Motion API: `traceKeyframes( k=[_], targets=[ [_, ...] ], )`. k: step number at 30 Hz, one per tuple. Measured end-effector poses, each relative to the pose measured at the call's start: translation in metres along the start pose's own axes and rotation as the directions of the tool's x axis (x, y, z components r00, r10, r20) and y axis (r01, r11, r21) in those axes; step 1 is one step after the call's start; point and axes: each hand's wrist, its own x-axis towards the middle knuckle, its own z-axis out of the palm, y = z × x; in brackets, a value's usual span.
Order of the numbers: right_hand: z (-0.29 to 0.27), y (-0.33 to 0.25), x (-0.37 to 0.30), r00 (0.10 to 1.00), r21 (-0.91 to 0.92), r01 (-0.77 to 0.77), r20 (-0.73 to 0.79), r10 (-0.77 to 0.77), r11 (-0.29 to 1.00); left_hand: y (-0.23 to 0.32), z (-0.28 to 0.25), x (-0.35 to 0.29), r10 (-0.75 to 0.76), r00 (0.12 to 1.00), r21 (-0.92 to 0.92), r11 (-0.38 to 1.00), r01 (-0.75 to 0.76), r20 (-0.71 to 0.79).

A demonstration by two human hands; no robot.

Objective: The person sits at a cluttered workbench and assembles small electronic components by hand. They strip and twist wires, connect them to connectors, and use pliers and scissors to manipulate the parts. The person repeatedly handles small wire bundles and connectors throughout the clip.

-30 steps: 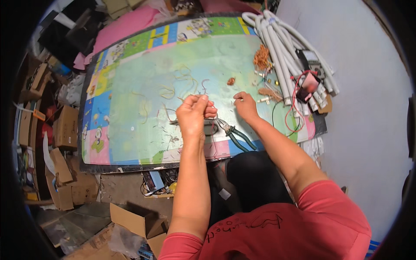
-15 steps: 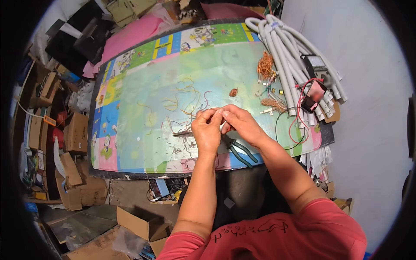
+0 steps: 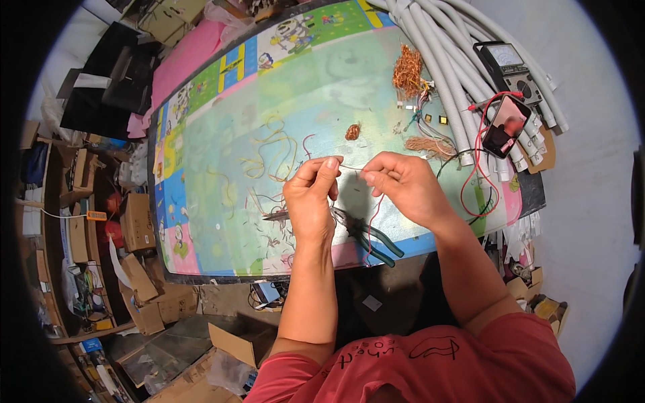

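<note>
Red wire (image 3: 371, 226) hangs from the fingers of our right hand (image 3: 411, 188) toward the near edge of the table (image 3: 322, 80), and a thin pale strand (image 3: 351, 168) runs between our two hands above the table's near half; we cannot tell whether the two are one piece. Our left hand (image 3: 310, 198) pinches the strand's left end between thumb and forefinger, and our right hand pinches its other end the same way, fingers curled. Just below and between the hands we see pliers (image 3: 380, 246) with dark green handles pointing near and right. To the left of our left hand a pointed metal tip (image 3: 275, 216) shows, among dark scraps; we cannot tell what tool it belongs to. Farther left lie tangled yellow wires (image 3: 275, 153), and beyond our hands sits a small copper coil (image 3: 353, 131). Toward the far right we find a larger copper bundle (image 3: 407, 72) beside long grey pipes (image 3: 440, 84), with a meter (image 3: 514, 70), a phone (image 3: 507, 127) and a red lead (image 3: 476, 158) on their right. Left of the table stand cardboard boxes (image 3: 139, 221), and a pink sheet (image 3: 185, 50) spreads at the far left.
</note>
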Motion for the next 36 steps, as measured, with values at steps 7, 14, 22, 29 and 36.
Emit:
traceKeyframes(
  k=[7,14,22,29,36],
  targets=[
    [-0.014,-0.006,-0.001,0.990,-0.207,0.090,-0.091,-0.111,0.974,-0.002,-0.005,-0.005,-0.002,0.998,0.030,1.000,0.000,0.070],
    [-0.018,-0.003,0.001,0.977,-0.281,0.093,-0.161,-0.143,0.955,0.001,-0.003,-0.009,0.158,0.965,0.136,0.982,-0.131,-0.207],
    [-0.010,0.003,0.003,0.955,-0.428,0.103,-0.210,-0.210,0.898,-0.015,0.033,-0.042,0.605,0.740,0.599,0.487,-0.635,0.293],
    [-0.011,0.005,0.001,0.953,-0.392,0.205,-0.129,-0.275,0.897,-0.015,0.018,-0.022,0.388,0.857,0.759,0.426,-0.493,0.339],
    [-0.014,0.004,0.005,0.918,-0.514,0.252,-0.141,-0.371,0.820,-0.014,0.010,-0.015,-0.073,0.961,0.429,0.902,-0.051,0.267]
  ],
)
